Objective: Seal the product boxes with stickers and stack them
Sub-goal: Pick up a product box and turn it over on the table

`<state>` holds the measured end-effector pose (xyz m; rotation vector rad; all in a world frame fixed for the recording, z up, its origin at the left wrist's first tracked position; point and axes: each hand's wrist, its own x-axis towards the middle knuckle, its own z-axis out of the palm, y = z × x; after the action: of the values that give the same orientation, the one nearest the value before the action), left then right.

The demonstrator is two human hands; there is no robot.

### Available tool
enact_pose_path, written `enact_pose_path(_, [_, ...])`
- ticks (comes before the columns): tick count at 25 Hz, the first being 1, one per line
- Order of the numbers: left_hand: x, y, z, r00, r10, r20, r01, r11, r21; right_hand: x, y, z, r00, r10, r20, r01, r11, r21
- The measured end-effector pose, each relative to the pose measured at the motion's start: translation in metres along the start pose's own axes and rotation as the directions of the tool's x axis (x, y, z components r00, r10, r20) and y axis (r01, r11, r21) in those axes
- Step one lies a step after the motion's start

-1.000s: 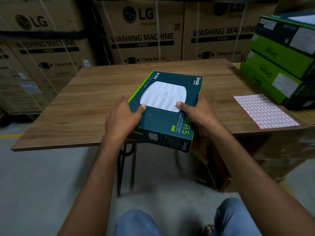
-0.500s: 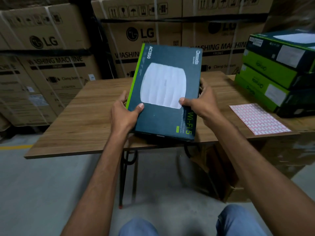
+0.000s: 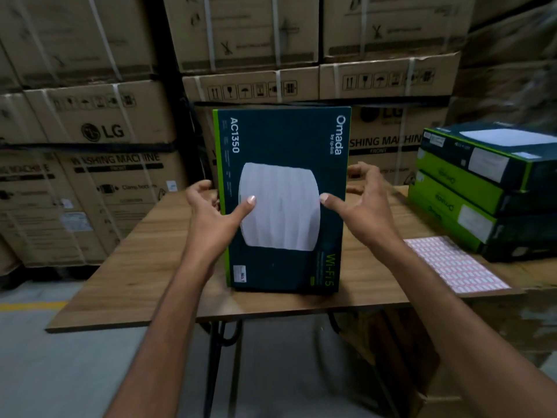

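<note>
A dark teal product box [image 3: 283,140] with a green edge and a white device picture stands upright on its short end near the front of the wooden table [image 3: 135,267]. My left hand [image 3: 211,218] is at its left side and my right hand [image 3: 361,206] at its right side. Each thumb tip rests on the box's front face, while the fingers curl apart just off the side edges. A pink sticker sheet [image 3: 455,267] lies flat on the table to the right. Behind it stands a stack of three similar boxes [image 3: 470,188].
Large strapped washing machine cartons [image 3: 99,131] wall in the far side of the table. An open cardboard carton [image 3: 422,357] sits on the floor under the table's right end. The table's front edge is close to the box's base.
The box went from lying flat at the table edge to standing upright on its end. My fingers have come off its sides, leaving only the thumbs on the front.
</note>
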<state>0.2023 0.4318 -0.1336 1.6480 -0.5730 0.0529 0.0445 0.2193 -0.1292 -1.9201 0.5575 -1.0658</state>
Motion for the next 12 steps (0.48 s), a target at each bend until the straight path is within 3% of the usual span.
enact_pose_path(4, [0.004,0.026,-0.018,0.998,0.049,0.027,-0.05,0.997,0.066,0.006,-0.026,-0.018,0.998,-0.025,0.055,0.02,0.996,0.088])
enact_pose_path(8, [0.0,0.042,-0.029,0.99,0.105,0.095,-0.106,0.994,0.013,0.013,-0.036,-0.032,0.979,-0.068,0.191,0.052,0.995,0.089])
enact_pose_path(12, [0.001,0.046,-0.036,0.972,0.232,0.041,-0.236,0.959,0.16,0.007,-0.035,-0.038,0.965,-0.163,0.205,0.149,0.985,0.082])
